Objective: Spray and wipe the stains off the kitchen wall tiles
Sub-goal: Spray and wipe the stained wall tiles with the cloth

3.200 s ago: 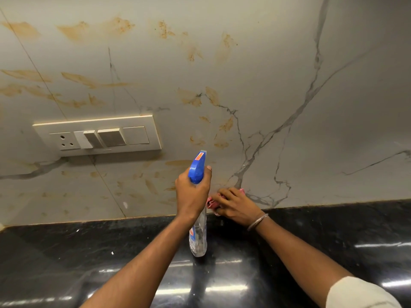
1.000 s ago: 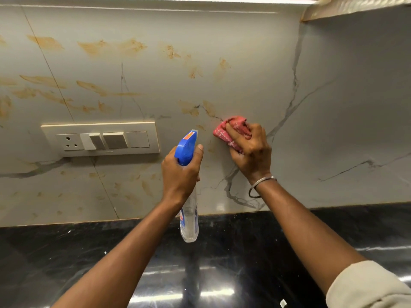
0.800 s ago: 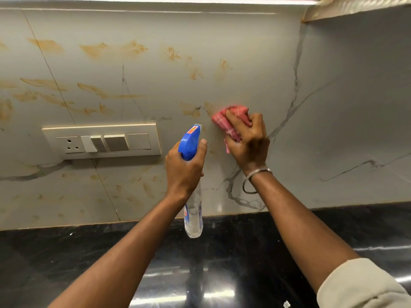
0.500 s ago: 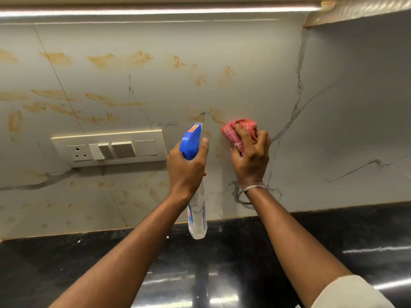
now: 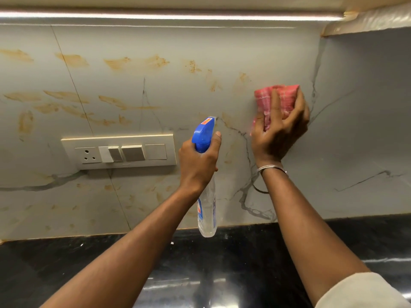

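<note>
Many orange-brown stains (image 5: 115, 63) streaked the wall tiles (image 5: 355, 130) above the black countertop (image 5: 66, 263), and I noted a cream switch panel (image 5: 119, 152) mounted on the wall left of both hands. The spray bottle (image 5: 206, 210) hung nearly upright, blue head up and nozzle toward the tiles, with the left hand (image 5: 198, 161) curled tight round its neck. Right of it, the right hand (image 5: 278, 134) pressed the bunched pink cloth (image 5: 282, 96) against the wall, fingers spread and hooked over it.
</note>
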